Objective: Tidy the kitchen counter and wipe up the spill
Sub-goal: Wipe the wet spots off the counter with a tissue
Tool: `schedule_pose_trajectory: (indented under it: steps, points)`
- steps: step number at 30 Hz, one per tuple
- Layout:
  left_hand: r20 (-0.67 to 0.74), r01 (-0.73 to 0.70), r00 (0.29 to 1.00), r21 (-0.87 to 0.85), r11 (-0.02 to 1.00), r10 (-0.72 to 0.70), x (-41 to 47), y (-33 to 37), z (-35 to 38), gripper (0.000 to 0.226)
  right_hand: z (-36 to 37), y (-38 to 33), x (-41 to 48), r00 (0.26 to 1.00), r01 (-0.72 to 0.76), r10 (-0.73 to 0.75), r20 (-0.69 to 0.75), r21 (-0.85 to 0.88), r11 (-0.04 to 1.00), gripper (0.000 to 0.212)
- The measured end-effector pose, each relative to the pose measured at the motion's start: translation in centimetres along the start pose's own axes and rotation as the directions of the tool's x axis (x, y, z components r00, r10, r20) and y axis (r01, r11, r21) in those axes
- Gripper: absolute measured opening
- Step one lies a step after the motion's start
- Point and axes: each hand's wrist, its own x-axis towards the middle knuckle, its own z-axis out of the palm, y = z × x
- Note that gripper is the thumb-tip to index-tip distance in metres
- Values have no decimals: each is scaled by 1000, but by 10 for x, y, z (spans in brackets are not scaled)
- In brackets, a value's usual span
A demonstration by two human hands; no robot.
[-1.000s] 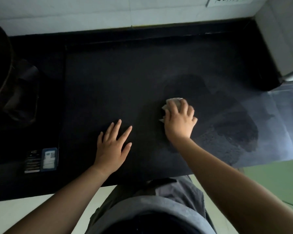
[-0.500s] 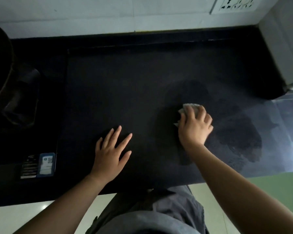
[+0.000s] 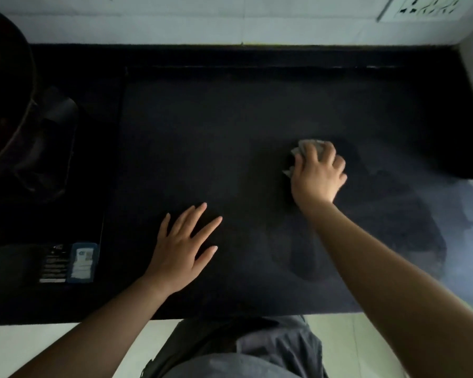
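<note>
On the black kitchen counter (image 3: 202, 126), right of its middle, your right hand (image 3: 316, 177) pressed down on a small pale cloth (image 3: 303, 148). Your fingers were curled over the cloth, gripping it against the surface, so that only its far edge and a corner by your thumb showed. The cloth sat at the far left part of the spill (image 3: 388, 222), a wide damp patch that looked slightly darker than the dry stone and spread from under your hand toward the counter's right front corner. Your right forearm reached across this patch. Your left hand (image 3: 185, 248) lay flat on dry counter, fingers spread and holding nothing, nearer to you and well to the left of the cloth. Further left stood a dark stove (image 3: 49, 165), with a label sticker (image 3: 81, 263) near its front edge and a large dark pan (image 3: 3, 91) partly cut off by the frame. Behind the counter ran a white tiled wall (image 3: 202, 20) with a socket plate (image 3: 426, 6) at the upper right.
</note>
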Motion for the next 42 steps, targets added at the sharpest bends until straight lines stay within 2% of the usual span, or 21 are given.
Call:
schedule_pose_trajectory:
  steps: [2, 5, 7, 12, 14, 16, 18, 19, 20, 21, 23, 24, 25, 29, 32, 35, 38, 40, 42]
  points:
    - [5, 23, 1000, -10, 1000, -23, -1, 4, -1, 54, 9, -29, 0, 996, 86, -85, 29, -27, 996, 35]
    - [11, 36, 999, 3, 999, -36, -3, 9, -3, 54, 17, -43, -45, 937, 336, -333, 102, -19, 942, 37]
    - [18, 45, 999, 9, 999, -45, -3, 9, -5, 53, 14, -28, -83, 886, 449, -442, 140, -19, 894, 38]
    - [20, 62, 998, -5, 998, -61, -4, 11, -6, 54, -8, 53, -132, 833, 550, -541, 112, -63, 833, 37]
    - [21, 80, 997, 4, 997, -80, -3, 15, -6, 54, -18, 76, -114, 867, 496, -488, 103, -74, 865, 36]
    - [11, 109, 994, 5, 994, -109, -3, 19, -6, 54, -21, 71, -86, 954, 290, -285, 96, -39, 956, 36]
    - [7, 136, 991, 2, 991, -136, -5, 25, -5, 55, -18, 50, -63, 995, 58, -58, 80, 9, 998, 36]
    - [9, 157, 987, 0, 988, -157, -6, 29, -5, 56, -16, 37, -58, 995, 40, -41, 93, 15, 999, 36]
    - [9, 186, 983, -7, 983, -186, -9, 34, -5, 58, -14, 27, -59, 985, 113, -113, 126, 10, 994, 36]
    - [12, 218, 976, -24, 976, -218, -11, 41, -5, 60, -12, 20, -65, 953, 253, -251, 172, 14, 967, 38]
    - [13, 280, 960, -74, 957, -280, -20, 59, -3, 64, -10, 24, -90, 796, 556, -548, 257, 46, 830, 40]
    - [12, 298, 954, -92, 950, -298, -25, 71, -2, 65, -11, 33, -101, 720, 649, -635, 281, 53, 759, 39]
    - [14, 307, 952, -104, 946, -307, -29, 82, 1, 65, -14, 44, -108, 680, 690, -673, 291, 59, 722, 39]
    - [20, 343, 939, -129, 930, -344, -37, 135, 17, 61, -29, 104, -112, 661, 719, -699, 273, 35, 694, 39]
    - [22, 404, 914, -141, 904, -405, -31, 179, 30, 66, -44, 161, -96, 694, 698, -678, 243, 4, 716, 40]
    - [2, 497, 865, -144, 856, -502, -26, 208, 38, 72, -59, 207, -67, 809, 568, -554, 194, -20, 823, 39]
    - [-20, 538, 837, -151, 830, -546, -25, 217, 41, 72, -61, 219, -50, 913, 391, -386, 131, -9, 920, 36]
    - [-25, 534, 840, -141, 834, -542, -26, 216, 42, 71, -60, 208, -56, 941, 307, -302, 152, -13, 952, 38]
    - [-26, 522, 848, -132, 843, -530, -28, 215, 42, 71, -59, 197, -70, 916, 366, -358, 182, -8, 931, 40]
